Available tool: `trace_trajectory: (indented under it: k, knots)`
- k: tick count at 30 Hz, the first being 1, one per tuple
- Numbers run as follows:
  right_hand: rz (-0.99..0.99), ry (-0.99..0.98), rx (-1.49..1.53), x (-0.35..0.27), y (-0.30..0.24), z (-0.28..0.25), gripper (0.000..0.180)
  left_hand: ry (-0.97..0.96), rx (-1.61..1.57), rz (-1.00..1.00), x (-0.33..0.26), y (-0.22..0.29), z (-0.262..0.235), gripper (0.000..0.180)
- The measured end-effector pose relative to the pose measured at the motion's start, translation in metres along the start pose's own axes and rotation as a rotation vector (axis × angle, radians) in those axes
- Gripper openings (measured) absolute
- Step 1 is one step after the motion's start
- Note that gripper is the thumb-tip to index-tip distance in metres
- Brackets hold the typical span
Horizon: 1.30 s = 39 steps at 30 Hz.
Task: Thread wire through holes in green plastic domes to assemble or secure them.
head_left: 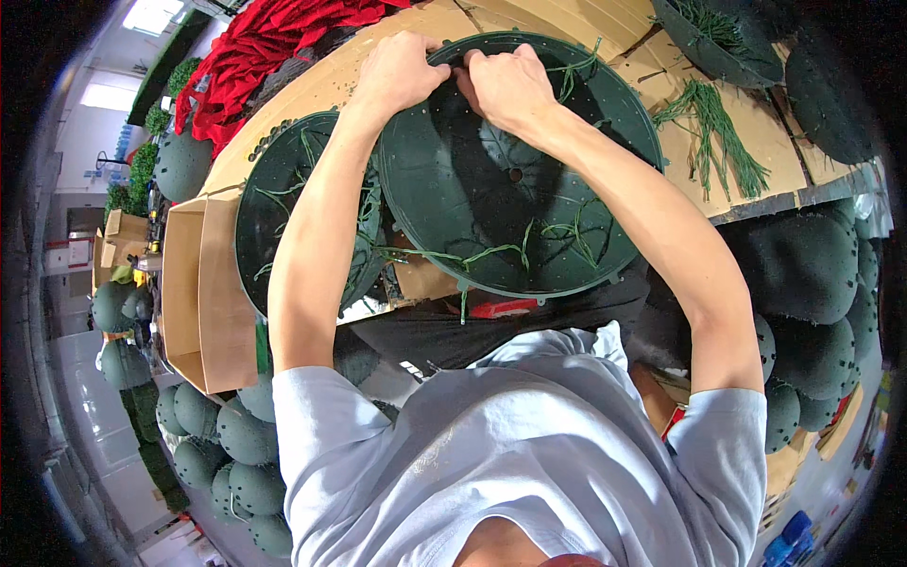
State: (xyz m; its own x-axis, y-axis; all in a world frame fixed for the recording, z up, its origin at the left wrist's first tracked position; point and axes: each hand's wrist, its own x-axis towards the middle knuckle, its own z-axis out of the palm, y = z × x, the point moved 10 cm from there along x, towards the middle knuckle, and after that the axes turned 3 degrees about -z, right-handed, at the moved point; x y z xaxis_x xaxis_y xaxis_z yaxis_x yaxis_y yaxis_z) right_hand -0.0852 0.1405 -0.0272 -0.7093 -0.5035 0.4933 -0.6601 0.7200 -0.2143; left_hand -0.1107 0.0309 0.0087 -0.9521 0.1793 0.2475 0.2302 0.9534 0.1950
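A wide, dark green plastic half-sphere shell point(444, 217) lies with its hollow side up in front of me. At its far rim, my left hand point(402, 71) is closed, with the thumb and fingertips bent in toward the edge. Close beside it, my right hand point(510, 87) is curled, knuckles up, over the inside of the same rim. Whatever the fingertips pinch is too small or hidden to make out. Thin green ties point(491, 253) are threaded through the shell's small holes, with loose ends hanging over the near rim.
A second dark shell point(255, 213) with green ties sits partly behind my left forearm. A bundle of green ties point(713, 132) lies on cardboard at right. Red fabric point(236, 71), an open cardboard box point(184, 283), stacked green domes point(798, 274) and green balls point(248, 435) surround the workplace.
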Motion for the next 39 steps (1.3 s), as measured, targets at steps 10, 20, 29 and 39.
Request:
trace_trajectory:
  k: [10,20,29,39]
  knots:
    - [-0.142,0.093,-0.040,-0.002,-0.012,-0.001,0.023,0.006,-0.047,0.039,-0.002,-0.001,0.000,0.033]
    - [-0.065,0.091,0.019,0.000,-0.011,0.002,0.025,0.045,0.012,0.111,-0.002,0.010,-0.004,0.033]
    - [-0.061,-0.030,-0.067,0.007,-0.016,0.007,0.022,-0.008,-0.050,0.035,-0.005,0.006,-0.003,0.032]
    - [-0.091,0.005,0.152,0.010,0.025,-0.053,0.032,-0.529,-1.065,-0.196,-0.008,-0.040,0.047,0.038]
